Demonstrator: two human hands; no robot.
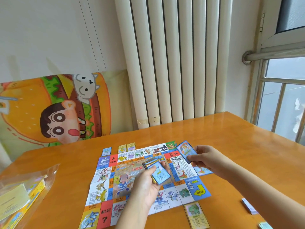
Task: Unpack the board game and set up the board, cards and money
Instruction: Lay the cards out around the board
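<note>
The paper game board (105, 184) lies unfolded in the middle of the orange table. Above its centre my left hand (145, 187) grips a fanned stack of blue-framed cards (158, 172). My right hand (204, 157) pinches a single blue card (185, 151) over the board's far right corner. Single cards lie beside the board's edges: a blue one (107, 151) and two yellow ones (126, 147) at the far side, a blue one (202, 171) at the right under my wrist, and a green-creature card (196, 214) at the near side.
A clear plastic bag (24, 194) with yellow packaging and a paper sheet lies at the table's left edge. Two stacks of paper money (249, 206) (265, 225) sit at the near right. A radiator and a cartoon cloth stand behind the table; a window is at right.
</note>
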